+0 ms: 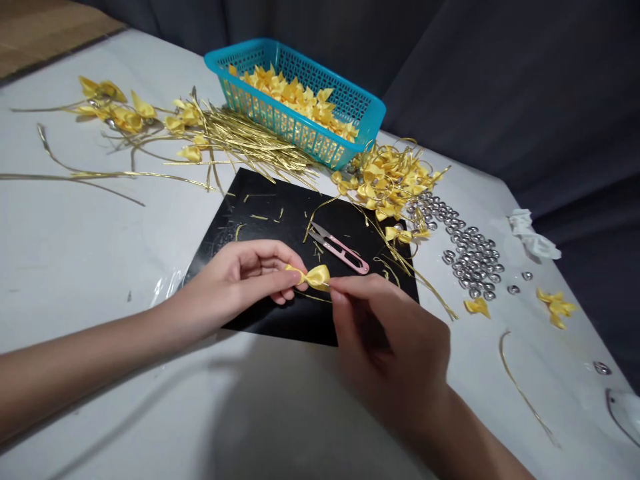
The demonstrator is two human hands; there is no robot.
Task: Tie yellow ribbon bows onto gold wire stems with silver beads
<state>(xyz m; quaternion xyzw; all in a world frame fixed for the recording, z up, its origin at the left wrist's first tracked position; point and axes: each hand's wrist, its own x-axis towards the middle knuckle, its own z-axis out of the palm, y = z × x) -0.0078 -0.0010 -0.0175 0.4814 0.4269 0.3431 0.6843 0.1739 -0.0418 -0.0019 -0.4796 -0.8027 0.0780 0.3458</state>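
A yellow satin bow (318,276) is pinched at its left side between the thumb and fingers of my left hand (255,277). From the right, my right hand (395,340) has thumb and index finger closed at the bow's edge on the end of a thin gold cord (313,297). Both hands are over a black mat (285,323), which bears short cord scraps. Pink-handled thread snips (345,255) lie on the mat just beyond the bow, their blades pointing to the upper left.
A blue basket (295,57) of yellow bows stands at the back, with gold cords (255,140) before it. Corded bows (390,177) lie right of it, then silver beads (473,257). A white item (533,235) and loose bows are farther right. Dark curtain (500,87) hangs behind.
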